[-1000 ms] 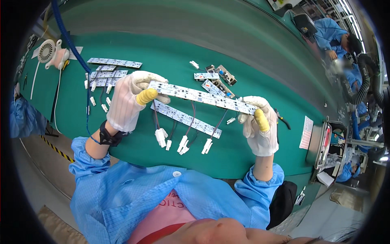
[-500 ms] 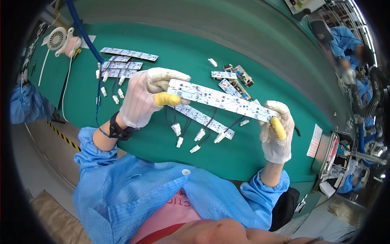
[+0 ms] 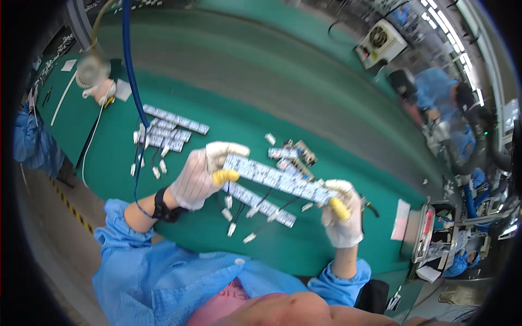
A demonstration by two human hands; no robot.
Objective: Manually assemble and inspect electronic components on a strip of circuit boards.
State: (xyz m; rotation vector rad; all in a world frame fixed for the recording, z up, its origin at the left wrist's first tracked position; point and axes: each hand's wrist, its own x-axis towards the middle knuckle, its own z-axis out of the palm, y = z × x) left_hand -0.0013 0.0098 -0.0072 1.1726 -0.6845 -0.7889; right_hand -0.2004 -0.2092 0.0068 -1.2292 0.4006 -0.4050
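A long white circuit board (image 3: 277,178), dotted with small dark parts, is held up slantwise over the green table. My left hand (image 3: 197,178), in a white glove with a yellow thumb cover, pinches its left end. The gloved right hand (image 3: 343,223) grips the other end, its yellow-covered thumb on the near face. Below is a second long board (image 3: 260,204), partly hidden behind the first; dark wires with white connectors (image 3: 231,229) trail around it. Beyond the held board lie small boards (image 3: 283,153) beside a metal-and-brown part (image 3: 306,153).
Several boards with wired connectors lie stacked (image 3: 175,120) at the left. A blue cord (image 3: 128,60) hangs down near them, and a small fan (image 3: 93,71) stands farther back. To the right are a paper sheet (image 3: 401,220) and a metal tray (image 3: 423,233). A co-worker in blue (image 3: 435,89) is at upper right.
The view has shifted, so the table, boards and hands appear lower, and a white box-shaped fan unit now shows at the top right. Both hands keep hold of the same board.
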